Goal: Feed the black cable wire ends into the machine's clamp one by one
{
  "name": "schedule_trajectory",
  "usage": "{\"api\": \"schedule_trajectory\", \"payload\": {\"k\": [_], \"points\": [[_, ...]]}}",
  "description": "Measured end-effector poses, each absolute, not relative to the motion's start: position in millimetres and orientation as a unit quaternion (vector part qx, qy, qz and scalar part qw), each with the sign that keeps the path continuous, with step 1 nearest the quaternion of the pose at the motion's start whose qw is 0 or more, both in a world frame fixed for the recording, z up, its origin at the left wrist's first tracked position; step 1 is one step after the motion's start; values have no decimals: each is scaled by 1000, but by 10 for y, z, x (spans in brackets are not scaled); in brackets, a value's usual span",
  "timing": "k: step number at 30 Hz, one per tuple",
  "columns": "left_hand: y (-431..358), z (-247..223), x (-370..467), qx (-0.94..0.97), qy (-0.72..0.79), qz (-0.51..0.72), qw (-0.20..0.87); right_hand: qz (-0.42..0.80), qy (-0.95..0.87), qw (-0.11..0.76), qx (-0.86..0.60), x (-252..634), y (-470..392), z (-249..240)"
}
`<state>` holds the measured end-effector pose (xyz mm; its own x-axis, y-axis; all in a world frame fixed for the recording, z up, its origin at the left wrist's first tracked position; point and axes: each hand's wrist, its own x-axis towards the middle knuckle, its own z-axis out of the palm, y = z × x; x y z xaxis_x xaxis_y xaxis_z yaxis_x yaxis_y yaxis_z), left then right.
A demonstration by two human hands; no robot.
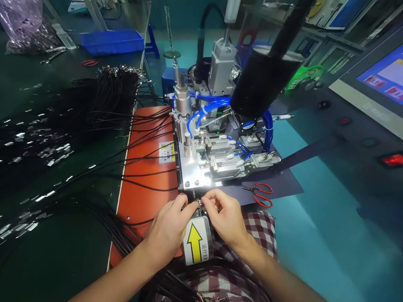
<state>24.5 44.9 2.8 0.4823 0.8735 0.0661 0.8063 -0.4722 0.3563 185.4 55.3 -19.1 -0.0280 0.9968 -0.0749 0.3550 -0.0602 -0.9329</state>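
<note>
My left hand (170, 224) and my right hand (226, 214) meet at the near end of a metal assembly machine (194, 168). Thumb and forefinger of each are pinched together over a narrow track. A small shiny metal piece shows between the fingertips, too small and covered to name. Just below the hands, a curved plate with a yellow arrow (194, 243) faces up. Black cables (150, 186) lie across the orange board (145, 149) left of the machine, their right ends at its edge. A bundle of black cables (180, 284) with bare coloured wire ends rests on my lap.
Red-handled snips (261, 195) lie right of my right hand. A large pile of black cables (100, 94) with metal ends covers the left table. Behind it are a blue tray (112, 42) and a plastic bag (19, 14). A control screen (394, 74) stands at right.
</note>
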Motion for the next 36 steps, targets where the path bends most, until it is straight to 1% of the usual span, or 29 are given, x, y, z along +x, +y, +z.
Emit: {"api": "schedule_trajectory", "payload": {"k": [1,4,6,8,12,16,18,22,24,25,26,29,30,33,36], "points": [[451,28,243,850,494,118,140,449,-558,378,-587,1856,559,-200],[450,36,238,851,492,112,145,594,-426,384,-564,1861,593,-249],[449,48,236,852,488,112,152,668,-349,372,-541,1872,608,-293],[451,61,237,853,485,114,157,689,-323,366,-535,1893,592,-333],[461,74,239,852,483,119,163,676,-326,374,-546,1923,472,-345],[465,64,235,850,487,129,154,625,-409,349,-566,1900,383,-260],[466,60,233,849,489,135,149,549,-485,337,-592,1894,384,-193],[469,58,237,845,492,140,159,333,-665,301,-597,1924,456,-44],[469,59,238,843,492,144,164,294,-695,301,-583,1951,507,-22],[467,60,238,842,491,148,164,313,-687,307,-580,1966,531,-39],[466,61,237,842,491,152,164,357,-662,316,-578,1983,553,-78],[459,75,231,841,493,151,164,573,-499,339,-555,2036,583,-288],[458,83,228,842,495,145,161,611,-447,353,-550,2053,580,-364],[465,107,223,842,495,143,161,644,-414,353,-538,2081,554,-507],[487,117,222,834,490,163,193,650,-410,365,-525,2049,550,-475]]}}
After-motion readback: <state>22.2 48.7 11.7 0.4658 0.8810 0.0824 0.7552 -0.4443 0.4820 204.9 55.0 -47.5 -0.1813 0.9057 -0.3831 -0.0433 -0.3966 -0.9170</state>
